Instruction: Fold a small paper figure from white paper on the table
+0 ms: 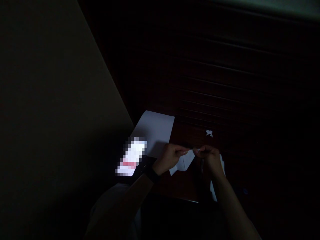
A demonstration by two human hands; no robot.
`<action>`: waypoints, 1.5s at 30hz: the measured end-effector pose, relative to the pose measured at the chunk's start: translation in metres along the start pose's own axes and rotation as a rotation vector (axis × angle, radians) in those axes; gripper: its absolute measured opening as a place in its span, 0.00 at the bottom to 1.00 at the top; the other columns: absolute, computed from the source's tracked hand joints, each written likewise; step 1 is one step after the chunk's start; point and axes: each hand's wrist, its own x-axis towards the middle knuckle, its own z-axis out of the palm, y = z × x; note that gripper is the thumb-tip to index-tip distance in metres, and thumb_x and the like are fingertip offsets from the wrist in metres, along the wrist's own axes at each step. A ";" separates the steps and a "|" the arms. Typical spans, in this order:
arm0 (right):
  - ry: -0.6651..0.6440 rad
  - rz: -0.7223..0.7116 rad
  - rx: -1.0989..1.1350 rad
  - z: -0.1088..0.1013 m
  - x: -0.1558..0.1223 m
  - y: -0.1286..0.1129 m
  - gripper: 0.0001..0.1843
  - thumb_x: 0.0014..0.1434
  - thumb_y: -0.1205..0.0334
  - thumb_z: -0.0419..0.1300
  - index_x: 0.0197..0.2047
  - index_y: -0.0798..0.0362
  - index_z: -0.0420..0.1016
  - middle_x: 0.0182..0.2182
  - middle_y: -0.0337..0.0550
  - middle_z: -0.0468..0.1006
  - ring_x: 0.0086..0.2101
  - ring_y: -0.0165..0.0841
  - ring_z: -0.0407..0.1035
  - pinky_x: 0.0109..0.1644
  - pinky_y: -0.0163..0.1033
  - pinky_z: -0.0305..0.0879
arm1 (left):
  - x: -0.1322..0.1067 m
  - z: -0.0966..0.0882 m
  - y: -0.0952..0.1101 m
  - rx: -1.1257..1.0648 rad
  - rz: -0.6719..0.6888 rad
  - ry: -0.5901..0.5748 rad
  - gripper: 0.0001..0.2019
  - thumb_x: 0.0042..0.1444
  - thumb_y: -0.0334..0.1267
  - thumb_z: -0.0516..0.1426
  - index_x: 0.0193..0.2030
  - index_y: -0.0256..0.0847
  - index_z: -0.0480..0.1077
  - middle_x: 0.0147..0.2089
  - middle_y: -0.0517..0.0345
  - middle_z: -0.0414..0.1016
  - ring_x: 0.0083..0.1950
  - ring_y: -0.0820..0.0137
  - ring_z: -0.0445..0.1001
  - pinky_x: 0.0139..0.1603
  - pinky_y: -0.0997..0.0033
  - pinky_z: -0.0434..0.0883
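I wear a broad dark wristband [152,175] below my left hand [171,156]; my right hand [211,158] is bare, both forearms [233,200] sleeveless.

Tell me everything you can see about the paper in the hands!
The paper is white, thin-looking and creased, with a fold line running down it and a pointed lower corner. The left hand and right hand pinch it near the top, over the dark table. It's too dim to tell whether they touch.

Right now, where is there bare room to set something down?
Bare dark reddish tabletop shows between the large white paper sheet and small white paper scraps, and nearer the person than the folded white paper. It's crowded around that paper, pinched by the left hand and right hand, and leftward, by the bright screen.
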 end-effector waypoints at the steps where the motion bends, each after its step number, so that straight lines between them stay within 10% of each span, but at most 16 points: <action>1: -0.004 0.000 0.001 0.001 0.000 -0.001 0.13 0.38 0.61 0.68 0.20 0.54 0.66 0.17 0.36 0.71 0.20 0.29 0.64 0.26 0.35 0.59 | 0.000 0.000 0.000 -0.003 0.006 -0.004 0.11 0.54 0.38 0.55 0.42 0.42 0.75 0.41 0.56 0.77 0.42 0.67 0.74 0.42 0.71 0.68; 31: 0.008 -0.173 -0.235 0.005 -0.002 -0.011 0.16 0.47 0.48 0.62 0.25 0.55 0.72 0.21 0.38 0.71 0.24 0.31 0.64 0.28 0.34 0.58 | 0.002 -0.007 0.006 0.100 -0.028 0.078 0.09 0.54 0.37 0.54 0.35 0.38 0.75 0.34 0.56 0.78 0.36 0.68 0.74 0.35 0.73 0.67; 45: 0.014 -0.201 -0.307 0.007 -0.006 -0.005 0.17 0.48 0.52 0.61 0.18 0.54 0.67 0.16 0.33 0.62 0.20 0.27 0.55 0.25 0.33 0.51 | 0.003 -0.004 0.008 -0.139 -0.207 -0.097 0.10 0.44 0.40 0.61 0.31 0.35 0.74 0.32 0.52 0.77 0.33 0.68 0.74 0.31 0.73 0.67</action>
